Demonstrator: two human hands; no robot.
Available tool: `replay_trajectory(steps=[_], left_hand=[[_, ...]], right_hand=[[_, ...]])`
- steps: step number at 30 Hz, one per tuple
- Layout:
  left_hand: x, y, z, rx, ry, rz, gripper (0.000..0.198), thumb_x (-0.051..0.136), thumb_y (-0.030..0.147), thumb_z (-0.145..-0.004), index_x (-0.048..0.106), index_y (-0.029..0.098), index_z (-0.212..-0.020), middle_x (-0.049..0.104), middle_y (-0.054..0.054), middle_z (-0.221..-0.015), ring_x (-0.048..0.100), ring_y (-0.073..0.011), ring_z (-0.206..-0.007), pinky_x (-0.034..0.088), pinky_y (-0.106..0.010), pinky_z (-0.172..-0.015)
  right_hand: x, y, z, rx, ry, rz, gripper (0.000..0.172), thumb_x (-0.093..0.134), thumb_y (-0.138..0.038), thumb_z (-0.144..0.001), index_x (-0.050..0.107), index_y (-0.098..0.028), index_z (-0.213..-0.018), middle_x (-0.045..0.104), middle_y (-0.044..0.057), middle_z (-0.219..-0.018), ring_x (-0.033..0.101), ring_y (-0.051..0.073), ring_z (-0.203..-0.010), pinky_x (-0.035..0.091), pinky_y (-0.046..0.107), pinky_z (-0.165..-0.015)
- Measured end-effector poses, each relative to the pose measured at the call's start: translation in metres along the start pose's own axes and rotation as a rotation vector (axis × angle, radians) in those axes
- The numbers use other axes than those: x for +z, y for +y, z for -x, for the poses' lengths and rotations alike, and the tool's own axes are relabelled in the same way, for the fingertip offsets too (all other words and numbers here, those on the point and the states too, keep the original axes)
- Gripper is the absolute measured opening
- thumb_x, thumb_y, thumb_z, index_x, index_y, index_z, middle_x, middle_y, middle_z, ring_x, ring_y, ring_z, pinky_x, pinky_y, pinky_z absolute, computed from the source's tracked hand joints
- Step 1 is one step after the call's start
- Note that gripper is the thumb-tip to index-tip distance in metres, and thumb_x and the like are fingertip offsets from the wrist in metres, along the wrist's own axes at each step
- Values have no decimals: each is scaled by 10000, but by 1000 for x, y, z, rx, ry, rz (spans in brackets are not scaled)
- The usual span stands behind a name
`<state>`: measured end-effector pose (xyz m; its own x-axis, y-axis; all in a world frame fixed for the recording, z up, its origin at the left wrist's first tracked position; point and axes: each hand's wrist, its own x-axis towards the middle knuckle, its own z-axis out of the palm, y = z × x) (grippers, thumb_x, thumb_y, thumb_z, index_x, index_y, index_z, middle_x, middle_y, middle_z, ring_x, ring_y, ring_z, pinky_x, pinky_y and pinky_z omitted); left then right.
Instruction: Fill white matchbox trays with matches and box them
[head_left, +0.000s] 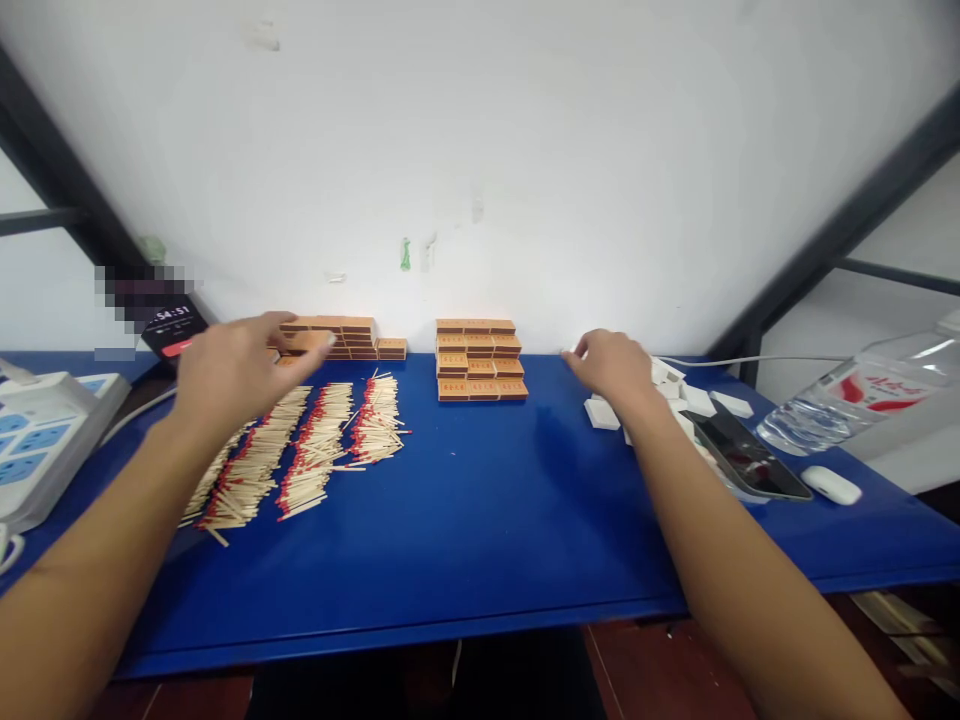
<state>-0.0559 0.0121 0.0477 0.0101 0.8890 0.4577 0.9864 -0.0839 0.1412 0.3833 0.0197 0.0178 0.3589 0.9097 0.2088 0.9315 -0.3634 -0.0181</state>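
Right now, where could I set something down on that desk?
The widest bare patch of desk lies between the loose matches and the right forearm, in front of the stepped matchbox stack. A narrower gap separates that stack from the right hand. Crowded left: those matches, other matchboxes, a power strip; right: white trays, a phone, a water bottle.
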Motion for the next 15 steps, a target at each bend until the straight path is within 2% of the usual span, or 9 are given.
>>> replay_trajectory(steps=[1,4,6,8,11,15], left_hand=[[2,16,11,106,47,35,743,482,783,-922,668,265,-1421,789,-104,-1242,714,-347,-1123,520,-444,-953],[15,58,48,456,-66,193,643,550,760,-920,705,342,-1383,817,-41,-1209,769,-270,-922,565,-395,-825],[26,76,71,706,-153,257,590,578,680,-983,699,290,-1408,817,-57,-1191,783,-258,-920,588,-382,-818],[36,85,88,877,-160,275,541,617,586,-1023,687,218,-1413,816,-65,-1106,790,-261,-944,603,-372,-771],[45,89,98,956,-120,261,498,678,523,-1024,691,179,-1383,794,-90,-1224,783,-273,-1055,634,-378,-819],[45,82,88,974,22,265,501,671,516,-1033,688,157,-1381,757,-123,-1336,764,-285,-1147,644,-404,-905]], right_hand=[[-3,12,-5,-3,-16,6,360,542,-407,-1052,753,-159,-1207,745,224,-1260,706,376,-1151,520,432,-873],[-10,44,-14,-36,-140,-8,183,719,-361,-954,781,-197,-1008,785,166,-1136,721,332,-1052,518,394,-829],[-12,58,-15,-68,-264,-39,220,797,-421,-894,772,-203,-889,799,144,-1035,727,297,-920,515,371,-745],[-15,63,-14,-85,-340,-58,288,822,-475,-863,754,-199,-815,796,148,-967,714,286,-834,504,375,-694],[-19,62,-13,-85,-376,-19,404,767,-566,-891,727,-186,-759,775,167,-898,702,292,-791,499,402,-685],[-21,49,-8,-55,-509,26,530,745,-655,-885,704,-178,-658,713,163,-699,691,288,-683,518,432,-681]])
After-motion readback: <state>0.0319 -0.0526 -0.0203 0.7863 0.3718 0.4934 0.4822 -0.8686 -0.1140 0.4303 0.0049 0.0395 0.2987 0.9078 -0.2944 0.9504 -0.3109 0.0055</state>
